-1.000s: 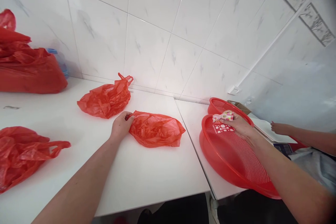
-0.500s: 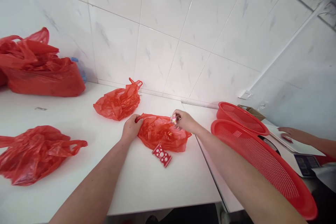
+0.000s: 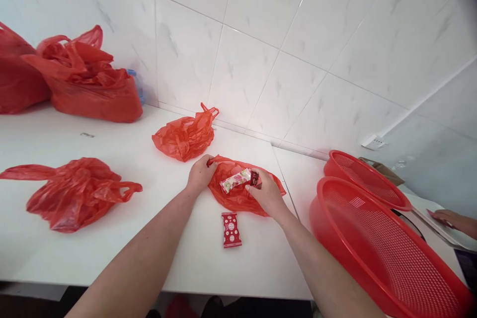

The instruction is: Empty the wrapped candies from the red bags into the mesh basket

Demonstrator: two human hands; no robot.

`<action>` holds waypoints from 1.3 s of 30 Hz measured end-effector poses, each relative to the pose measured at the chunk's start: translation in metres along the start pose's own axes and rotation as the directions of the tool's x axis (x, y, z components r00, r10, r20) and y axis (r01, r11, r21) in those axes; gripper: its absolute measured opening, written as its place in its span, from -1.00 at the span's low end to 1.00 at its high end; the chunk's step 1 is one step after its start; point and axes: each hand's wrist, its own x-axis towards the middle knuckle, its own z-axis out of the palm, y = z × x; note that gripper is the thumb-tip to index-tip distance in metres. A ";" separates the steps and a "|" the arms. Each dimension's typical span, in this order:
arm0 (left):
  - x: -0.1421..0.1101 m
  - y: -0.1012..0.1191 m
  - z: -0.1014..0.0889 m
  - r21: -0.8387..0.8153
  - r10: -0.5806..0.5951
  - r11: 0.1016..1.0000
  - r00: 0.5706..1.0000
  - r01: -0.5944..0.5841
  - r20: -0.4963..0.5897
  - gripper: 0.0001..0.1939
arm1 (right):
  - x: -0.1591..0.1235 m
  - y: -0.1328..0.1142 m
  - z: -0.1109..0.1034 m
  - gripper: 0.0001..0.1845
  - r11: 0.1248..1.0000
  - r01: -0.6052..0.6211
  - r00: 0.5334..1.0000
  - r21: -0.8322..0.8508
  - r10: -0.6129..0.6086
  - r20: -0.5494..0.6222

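My left hand (image 3: 201, 175) pinches the left rim of an open red plastic bag (image 3: 227, 202) lying on the white table. Over the bag's mouth, my right hand (image 3: 266, 193) is closed around the end of small wrapped snacks. A white packet with a pink and green print (image 3: 236, 180) reaches left from its fingers. Beside the fingertips shows a dark red packet (image 3: 254, 178), partly covered. Just in front of the bag, a red packet with white dots (image 3: 231, 230) lies flat on the table.
Other red bags stand on the table: one behind (image 3: 186, 136), one at left (image 3: 80, 194), and a fuller one (image 3: 97, 99) near the wall. Red perforated baskets (image 3: 376, 238) occupy the right side. Another person's hand (image 3: 452, 219) is at far right.
The view has swung left. My right hand has turned lower over the bag, bringing the packets into clear sight. The dotted packet now lies at a different angle. My left hand keeps the rim.
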 end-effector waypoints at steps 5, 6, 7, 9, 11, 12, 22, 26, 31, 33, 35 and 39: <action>-0.001 -0.001 0.001 -0.018 -0.001 1.000 1.000 0.001 -0.007 -0.83 | -0.011 0.008 0.011 -0.41 0.998 -0.039 0.998 -0.042 0.037 -0.050; -0.001 -0.001 0.001 -0.022 0.002 1.000 1.000 -0.002 -0.008 -0.83 | -0.015 0.004 0.012 -0.45 0.999 -0.017 0.998 -0.035 0.014 -0.069; -0.001 -0.002 0.001 -0.023 0.005 1.000 1.000 -0.005 -0.009 -0.83 | -0.020 -0.002 0.013 -0.52 1.000 0.018 0.997 -0.026 -0.020 -0.072; -0.001 -0.002 0.002 -0.022 0.012 1.000 1.000 -0.013 -0.008 -0.84 | -0.035 -0.017 0.017 -0.68 0.993 0.114 0.993 -0.015 -0.115 -0.011; 0.000 -0.003 0.002 -0.014 0.021 1.000 1.000 -0.021 -0.009 -0.84 | -0.054 -0.032 0.024 -0.77 0.973 0.228 0.966 -0.043 -0.221 0.138; 0.000 -0.003 0.002 -0.011 0.026 1.000 1.000 -0.026 -0.009 -0.84 | -0.064 -0.038 0.027 -0.74 0.954 0.292 0.939 -0.073 -0.272 0.210; 0.000 -0.003 0.002 -0.009 0.010 1.000 1.000 -0.010 0.003 -0.84 | -0.105 -0.020 0.043 -0.44 0.845 0.523 0.836 -0.108 -0.484 0.261; -0.001 -0.003 0.003 -0.019 0.008 1.000 1.000 -0.008 -0.010 -0.85 | -0.095 -0.018 0.031 -0.43 0.837 0.546 0.837 -0.040 -0.542 0.082; -0.001 -0.004 0.003 -0.041 0.006 0.999 1.000 -0.006 -0.002 -0.85 | -0.064 -0.028 0.010 -0.47 0.846 0.524 0.847 -0.096 -0.530 -0.053; 0.000 -0.005 0.003 -0.045 0.009 0.999 1.000 -0.009 -0.008 -0.86 | -0.047 -0.025 0.006 -0.49 0.875 0.463 0.879 -0.143 -0.474 -0.052; 0.000 -0.005 0.003 -0.052 0.013 0.999 1.000 -0.014 -0.017 -0.86 | -0.033 -0.014 0.004 -0.53 0.919 0.346 0.921 -0.187 -0.371 -0.117; 0.002 -0.008 0.005 -0.063 0.016 0.998 1.000 -0.017 -0.025 -0.87 | -0.016 0.027 0.007 -0.48 0.976 0.074 0.905 -0.206 -0.153 -0.398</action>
